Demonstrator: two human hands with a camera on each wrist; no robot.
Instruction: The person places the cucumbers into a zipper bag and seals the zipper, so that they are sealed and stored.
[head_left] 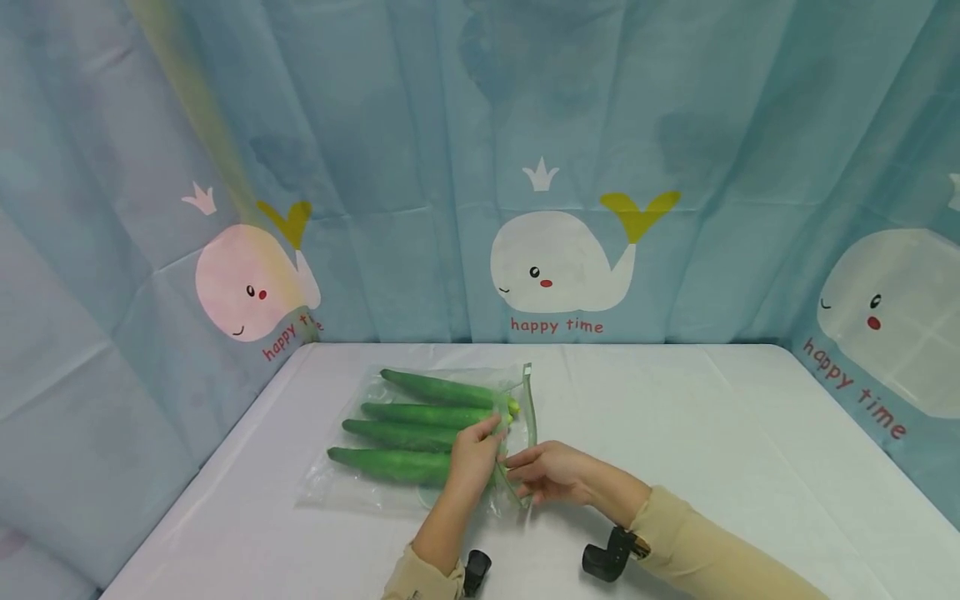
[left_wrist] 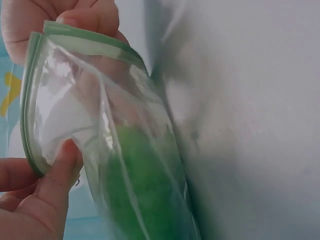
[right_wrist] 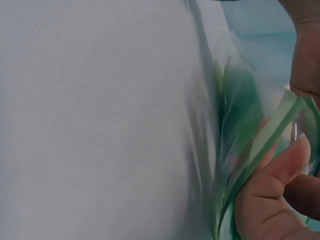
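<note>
A clear zip bag (head_left: 322,492) lies on the table with several long green cucumbers (head_left: 390,462) inside, side by side. Its mouth, edged by a green zip strip (head_left: 529,408), faces right and gapes apart. My left hand (head_left: 472,457) pinches the bag film close to the mouth; in the left wrist view its thumb presses the plastic beside the strip. On the near corner of the mouth, my right hand (head_left: 553,473) holds the green edge (right_wrist: 272,132) between thumb and fingers. Some cucumber ends are hidden behind the left hand.
A white-covered table (head_left: 675,417) extends to the right of the bag. Behind and at both sides hangs a blue curtain (head_left: 420,167) printed with whales. Black wrist cameras (head_left: 606,560) sit on both wrists.
</note>
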